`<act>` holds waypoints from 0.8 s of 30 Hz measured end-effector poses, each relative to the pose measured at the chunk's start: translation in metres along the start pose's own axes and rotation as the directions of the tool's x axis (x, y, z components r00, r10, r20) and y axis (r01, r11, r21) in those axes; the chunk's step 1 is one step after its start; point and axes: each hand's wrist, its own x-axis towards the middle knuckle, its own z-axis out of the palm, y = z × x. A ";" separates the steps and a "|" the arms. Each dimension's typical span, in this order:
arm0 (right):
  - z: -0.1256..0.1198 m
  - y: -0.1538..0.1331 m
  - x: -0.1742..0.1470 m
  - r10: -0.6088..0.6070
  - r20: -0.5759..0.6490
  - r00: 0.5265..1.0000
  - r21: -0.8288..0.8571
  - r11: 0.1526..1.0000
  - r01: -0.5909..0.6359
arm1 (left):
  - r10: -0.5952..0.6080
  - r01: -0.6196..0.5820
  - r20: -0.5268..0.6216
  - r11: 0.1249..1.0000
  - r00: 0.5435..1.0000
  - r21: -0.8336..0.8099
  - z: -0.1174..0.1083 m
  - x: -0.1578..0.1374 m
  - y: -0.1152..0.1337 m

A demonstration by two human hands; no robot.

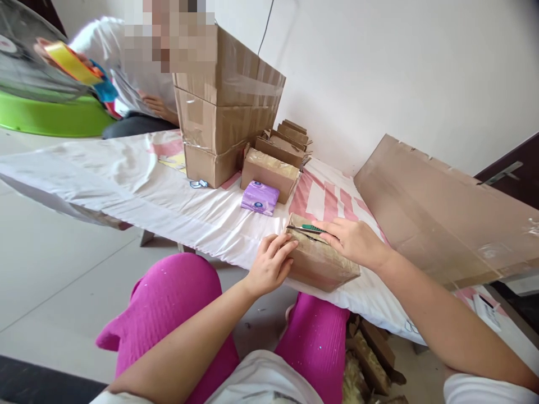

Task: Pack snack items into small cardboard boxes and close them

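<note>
Two hands meet over one cardboard box [322, 265], which lies at the near edge of the cloth-covered desk [138, 168], directly in front of the person. Its long axis slants from far left to near right, roughly parallel to that edge. Right hand [352, 240]: closed on the green-handled knife [311, 228], reaching over the box from the right. The blade points left, roughly along the long axis, above the box's taped upper face; whether its tip touches the cardboard cannot be told. Left hand [272, 264]: fingers bent over the box's left end; whether it grips firmly or merely rests there cannot be told. Key relation: the blade's tip lies just beside the left fingers, so the left hand is nearer the tip, the right nearer the handle. Beyond the box's left end sits a purple packet [260, 197].
</note>
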 end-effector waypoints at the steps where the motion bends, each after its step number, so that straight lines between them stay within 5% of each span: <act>1: -0.002 0.000 0.000 -0.005 0.008 1.000 -0.034 0.999 0.005 | -0.006 0.006 0.006 1.000 1.000 -0.002 0.000 0.000 0.000; 14: 0.007 0.007 -0.008 0.014 0.035 0.999 -0.105 0.994 -0.010 | -0.024 0.024 -0.017 1.000 1.000 -0.009 0.003 -0.001 0.000; 24: -0.010 0.032 -0.054 0.041 0.133 0.990 -0.088 0.996 -0.029 | 0.003 -0.003 0.018 1.000 1.000 0.014 -0.001 0.000 -0.001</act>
